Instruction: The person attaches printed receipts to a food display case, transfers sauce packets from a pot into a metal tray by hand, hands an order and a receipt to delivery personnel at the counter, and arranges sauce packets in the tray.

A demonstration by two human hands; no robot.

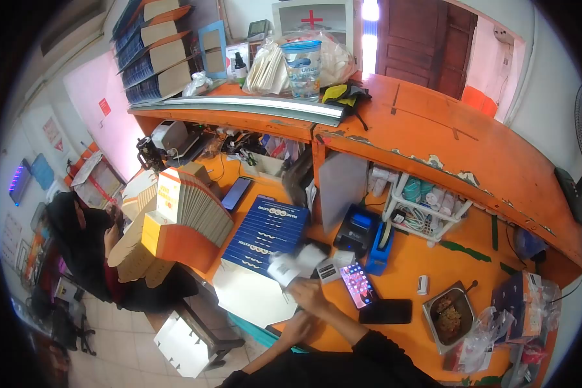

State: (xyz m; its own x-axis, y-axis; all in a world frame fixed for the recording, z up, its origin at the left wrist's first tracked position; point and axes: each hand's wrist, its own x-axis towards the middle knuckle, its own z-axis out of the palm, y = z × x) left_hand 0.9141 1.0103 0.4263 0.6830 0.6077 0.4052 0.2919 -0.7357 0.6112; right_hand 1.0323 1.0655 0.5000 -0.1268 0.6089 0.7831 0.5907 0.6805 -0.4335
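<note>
My right hand (308,296) is closed on a white paper strip with dark print (283,268), blurred, above a flat cardboard box. That box has a dark blue printed panel (265,226) and a white panel (252,294) hanging toward me over the table edge. My left hand (297,328) is low by the white panel's right edge; its fingers are too unclear to read. Beside my right hand lie a small grey-white device (328,271) and a lit phone (357,284). A black phone (385,312) lies closer to me.
Folded orange-and-white cartons (194,220) stand at left, near a seated person in dark clothing (87,242). A black printer (355,227), a blue tape dispenser (379,247) and a white basket (427,213) stand behind my hands. A metal food tray (432,317) is at right.
</note>
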